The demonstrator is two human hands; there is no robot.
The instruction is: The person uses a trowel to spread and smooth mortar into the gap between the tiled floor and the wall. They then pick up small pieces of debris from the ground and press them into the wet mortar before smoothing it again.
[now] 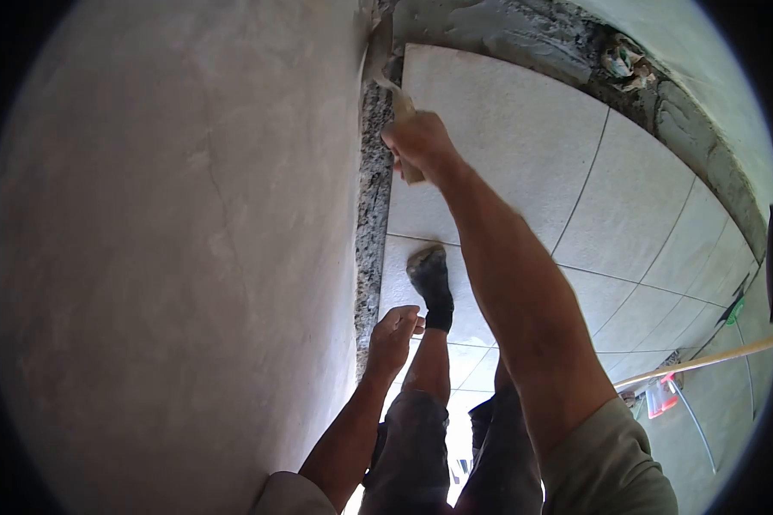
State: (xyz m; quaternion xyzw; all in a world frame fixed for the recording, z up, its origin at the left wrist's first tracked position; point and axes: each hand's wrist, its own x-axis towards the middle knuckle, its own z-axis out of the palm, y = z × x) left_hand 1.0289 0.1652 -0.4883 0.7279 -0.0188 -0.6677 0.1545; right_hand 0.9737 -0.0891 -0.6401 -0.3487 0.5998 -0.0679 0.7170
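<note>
Trowel [377, 53] location, anyone?

"Up top, blade right by the wall [189, 215], at the rough gap [373, 197] edging the tiles [507, 129]. Right hand's [421, 142] fingers are wrapped round the handle [413, 174]."

"Left hand [392, 339]?"

"Way lower, near that gap, fingers kinda bent. Can't tell if they're pinching anything, tbh. Dark-socked foot [430, 276] is just beside it."

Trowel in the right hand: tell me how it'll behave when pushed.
The trowel has what looks like a thin blade, so it may flex slightly. Its slim, curved neck looks like metal and should stay fairly stiff. Gripped by the right hand, the handle probably won't slip.
</note>
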